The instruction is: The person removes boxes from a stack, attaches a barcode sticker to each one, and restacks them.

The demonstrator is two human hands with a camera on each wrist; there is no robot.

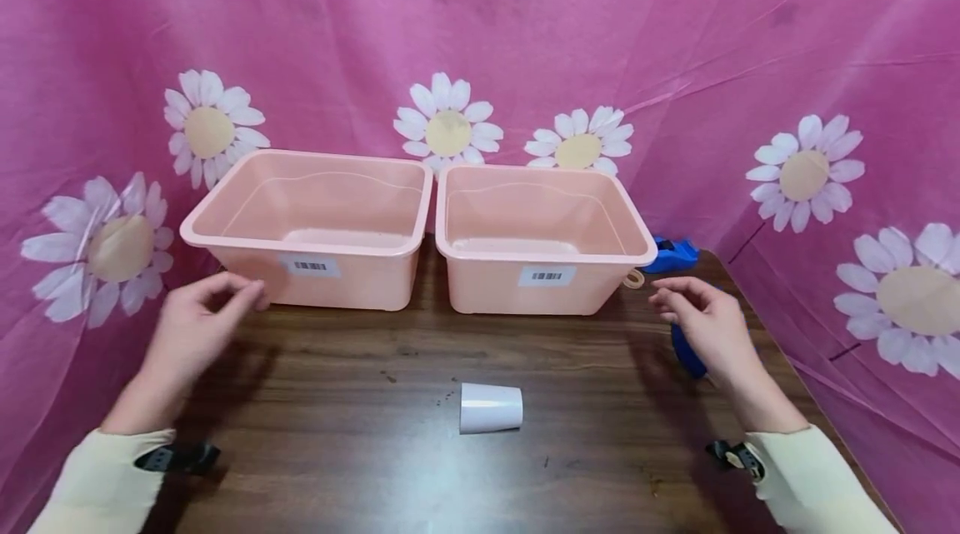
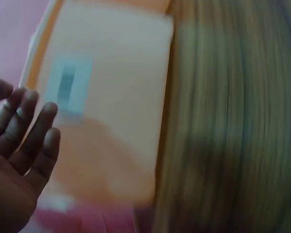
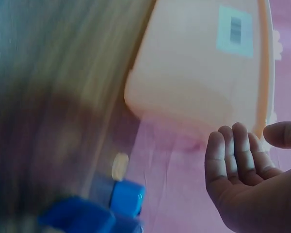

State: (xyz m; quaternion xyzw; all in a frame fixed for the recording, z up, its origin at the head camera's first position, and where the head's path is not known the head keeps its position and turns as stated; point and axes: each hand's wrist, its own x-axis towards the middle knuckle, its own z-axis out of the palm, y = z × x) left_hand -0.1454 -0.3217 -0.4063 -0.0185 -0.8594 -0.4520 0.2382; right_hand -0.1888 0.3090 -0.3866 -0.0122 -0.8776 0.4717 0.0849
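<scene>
Two pink plastic bins stand side by side at the back of the table: a left bin point(image 1: 352, 280) and a right bin point(image 1: 517, 292), each with a barcode label on its front. My left hand point(image 1: 206, 317) hovers by the left bin's front left corner, fingers loosely bent and holding nothing; the left wrist view shows its spread fingertips near the bin's label. Off the right bin's right front corner, my right hand point(image 1: 705, 321) is raised with nothing in it, its fingers gently bent. A white cup point(image 1: 491, 408) lies on its side in front, apart from both hands.
Behind the right bin's corner sit a blue tape dispenser point(image 1: 671, 256) and a tan ring point(image 1: 633, 279), perhaps a tape roll. Another blue object point(image 1: 686, 353) is partly hidden by the right hand. A pink flowered cloth point(image 1: 525, 42) hangs around the wooden table point(image 1: 337, 426).
</scene>
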